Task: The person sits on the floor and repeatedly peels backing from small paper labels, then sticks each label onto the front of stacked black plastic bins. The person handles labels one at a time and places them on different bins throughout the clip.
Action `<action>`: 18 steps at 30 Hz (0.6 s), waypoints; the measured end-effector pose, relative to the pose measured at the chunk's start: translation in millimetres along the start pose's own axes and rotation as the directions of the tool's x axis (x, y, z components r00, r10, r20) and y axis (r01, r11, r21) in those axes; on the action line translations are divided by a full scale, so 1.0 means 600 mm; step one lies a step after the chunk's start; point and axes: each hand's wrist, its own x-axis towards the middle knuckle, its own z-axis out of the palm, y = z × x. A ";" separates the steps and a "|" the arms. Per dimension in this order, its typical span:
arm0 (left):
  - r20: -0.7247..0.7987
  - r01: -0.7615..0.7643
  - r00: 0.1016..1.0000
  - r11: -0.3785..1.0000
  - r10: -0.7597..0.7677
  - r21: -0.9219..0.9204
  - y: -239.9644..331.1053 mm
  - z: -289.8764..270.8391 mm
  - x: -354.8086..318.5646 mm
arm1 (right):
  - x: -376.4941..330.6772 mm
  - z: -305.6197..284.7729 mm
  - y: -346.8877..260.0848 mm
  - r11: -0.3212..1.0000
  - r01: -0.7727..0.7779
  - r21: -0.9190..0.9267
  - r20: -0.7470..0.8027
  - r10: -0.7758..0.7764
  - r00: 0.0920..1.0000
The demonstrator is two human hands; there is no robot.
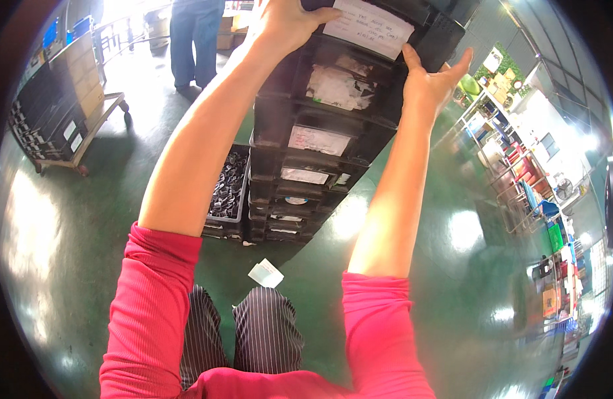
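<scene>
A tall stack of black plastic crates [270, 143] stands in front of me, with paper labels on the sides facing me. A white paper label [369, 28] with handwriting lies on the top crate. My left hand [284, 25] is at the upper left of this crate, its thumb stretched onto the label's left end. The picture's top edge cuts off its other fingers. My right hand [429, 86] is at the crate's right side, thumb touching the label's lower right corner and fingers spread apart. Below, a torn white label [341, 88] shows on another crate.
Beside the stack, a lower crate [228, 183] holds many small black parts. White papers [266, 273] lie on the green floor before my knees. A wheeled trolley [87, 136] carries black crates and cardboard at left. A person [193, 40] stands behind; shelves [519, 166] line the right.
</scene>
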 end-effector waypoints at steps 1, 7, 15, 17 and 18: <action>-0.042 -0.022 0.999 0.997 0.025 0.068 -0.003 0.007 -0.004 | -0.007 0.002 -0.013 0.999 -0.008 -0.051 -0.036 0.006 0.999; -0.069 0.070 0.996 0.994 -0.064 0.086 0.025 0.017 -0.008 | -0.012 0.035 -0.032 0.997 -0.031 -0.075 -0.177 0.018 0.984; -0.049 -0.047 0.997 0.985 0.056 0.165 -0.002 0.039 -0.028 | -0.019 0.011 0.014 0.947 0.187 -0.262 -0.092 -0.217 0.972; -0.036 -0.080 0.995 0.963 0.092 0.257 0.001 0.022 -0.017 | -0.020 0.017 -0.027 0.924 0.150 -0.352 -0.061 -0.183 0.981; 0.000 -0.094 0.995 0.959 0.097 0.267 0.009 -0.001 -0.005 | -0.027 0.023 -0.027 0.958 0.137 -0.251 -0.090 -0.164 0.982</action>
